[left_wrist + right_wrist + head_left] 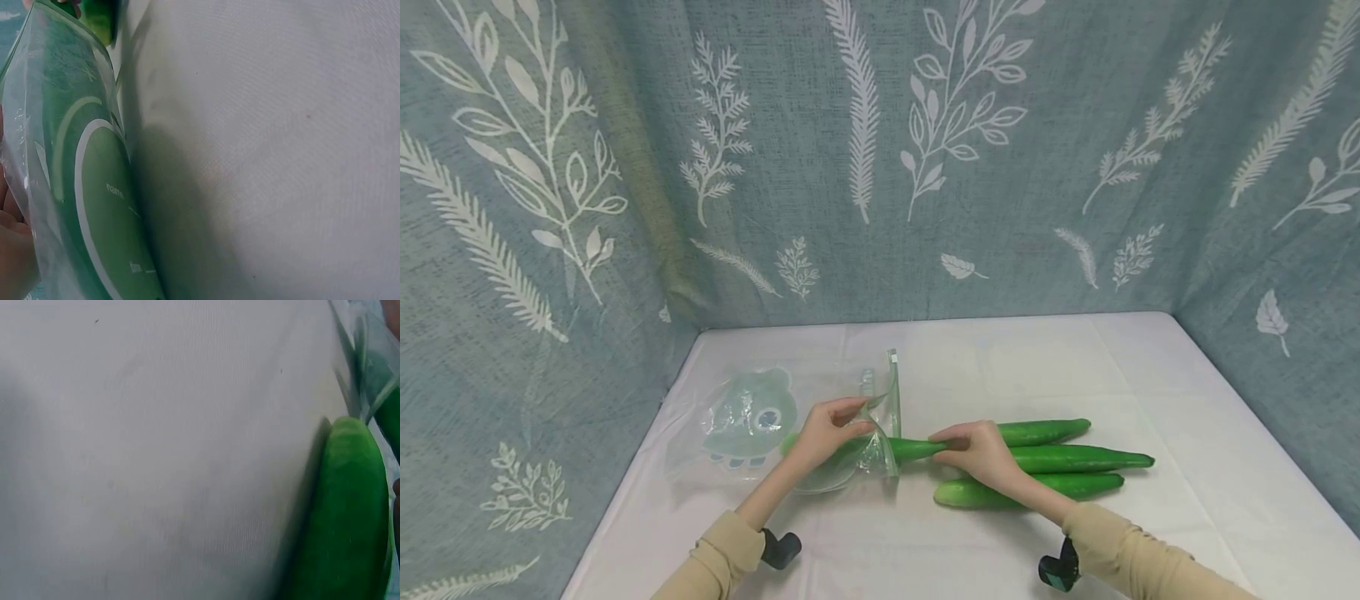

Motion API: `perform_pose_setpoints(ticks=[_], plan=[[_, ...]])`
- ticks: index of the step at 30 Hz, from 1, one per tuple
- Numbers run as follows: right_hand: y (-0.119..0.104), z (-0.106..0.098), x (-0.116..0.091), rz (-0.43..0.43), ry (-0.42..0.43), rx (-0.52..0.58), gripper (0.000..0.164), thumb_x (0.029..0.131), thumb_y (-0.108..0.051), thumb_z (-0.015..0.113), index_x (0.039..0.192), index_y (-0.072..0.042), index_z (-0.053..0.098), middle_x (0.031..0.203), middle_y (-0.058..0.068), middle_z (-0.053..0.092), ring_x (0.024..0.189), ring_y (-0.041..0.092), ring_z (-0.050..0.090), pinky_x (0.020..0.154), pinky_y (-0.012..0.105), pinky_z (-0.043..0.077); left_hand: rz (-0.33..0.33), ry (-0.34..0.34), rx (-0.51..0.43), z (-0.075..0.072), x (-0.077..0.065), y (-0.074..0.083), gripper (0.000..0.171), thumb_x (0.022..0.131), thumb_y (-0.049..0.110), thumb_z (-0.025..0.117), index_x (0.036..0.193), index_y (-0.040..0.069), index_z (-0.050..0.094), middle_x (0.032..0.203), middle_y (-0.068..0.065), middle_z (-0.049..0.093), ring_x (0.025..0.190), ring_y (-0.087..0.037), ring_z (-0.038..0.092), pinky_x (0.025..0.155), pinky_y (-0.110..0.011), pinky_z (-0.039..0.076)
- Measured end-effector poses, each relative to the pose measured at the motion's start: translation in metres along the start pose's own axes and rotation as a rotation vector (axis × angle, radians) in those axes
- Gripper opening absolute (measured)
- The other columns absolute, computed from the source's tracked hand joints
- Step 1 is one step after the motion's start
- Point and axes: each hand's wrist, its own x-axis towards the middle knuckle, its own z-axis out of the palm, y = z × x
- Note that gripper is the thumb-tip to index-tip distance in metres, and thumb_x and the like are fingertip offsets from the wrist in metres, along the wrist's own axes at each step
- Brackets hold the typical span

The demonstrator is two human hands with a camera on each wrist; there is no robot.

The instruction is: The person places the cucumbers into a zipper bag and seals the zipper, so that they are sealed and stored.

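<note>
A clear zip bag [842, 379] with a pale green cartoon print lies on the table, its mouth facing right. My left hand [831, 429] pinches the bag's edge near that mouth. One cucumber [913, 450] reaches partly inside the bag, its rear end sticking out. That protruding end is held between the fingers and thumb of my right hand [981, 450]. Under and beside the right hand lie three more cucumbers, the back one [1045, 432], the middle one [1086, 459] and the front one [1067, 486]. The right wrist view shows the front cucumber's pale tip [350, 434] close to the bag.
White cloth [1000, 367] covers the table. A blue-green curtain [820, 150] with white leaf patterns hangs behind it and along both sides. Black wrist devices sit below the sleeves, one on the left [781, 550] and another on the right [1060, 568].
</note>
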Motion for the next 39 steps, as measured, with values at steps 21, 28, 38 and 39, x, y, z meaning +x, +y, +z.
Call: perform_pose_setpoints(ticks=[21,28,38,39], plan=[[-0.012,0.035,0.011,-0.119,-0.166,0.074,0.025,0.080,-0.001,0.071,0.105,-0.004,0.072,0.105,0.010,0.072,0.096,0.022,0.070,0.084,0.023,0.056,0.002,0.008,0.026,-0.001,-0.001,0.000,0.044,0.084,0.014,0.070,0.123,-0.002,0.060,0.128,-0.021,0.059,0.123,-0.037,0.054,0.103,-0.044,0.046],[-0.010,0.034,0.010,-0.102,-0.167,0.065,0.030,0.081,-0.003,0.070,0.111,-0.003,0.069,0.112,0.010,0.070,0.106,0.024,0.067,0.089,0.026,0.055,-0.005,0.010,0.025,-0.001,-0.001,-0.001,0.044,0.084,0.014,0.071,0.123,-0.002,0.060,0.127,-0.021,0.060,0.121,-0.037,0.055,0.101,-0.044,0.047],[-0.009,0.028,0.008,-0.082,-0.135,0.093,0.028,0.084,-0.005,0.069,0.112,0.001,0.068,0.113,0.013,0.069,0.106,0.028,0.066,0.088,0.030,0.056,-0.018,0.011,0.031,0.000,0.000,-0.002,0.045,0.084,0.016,0.071,0.123,-0.002,0.060,0.126,-0.022,0.060,0.119,-0.037,0.057,0.099,-0.042,0.050],[-0.009,0.028,0.008,-0.081,-0.133,0.092,0.028,0.084,-0.005,0.069,0.111,0.001,0.068,0.112,0.013,0.069,0.106,0.028,0.067,0.088,0.029,0.056,-0.020,0.010,0.029,0.000,0.000,-0.001,0.045,0.083,0.015,0.072,0.123,-0.002,0.060,0.126,-0.022,0.060,0.119,-0.037,0.057,0.099,-0.042,0.049]])
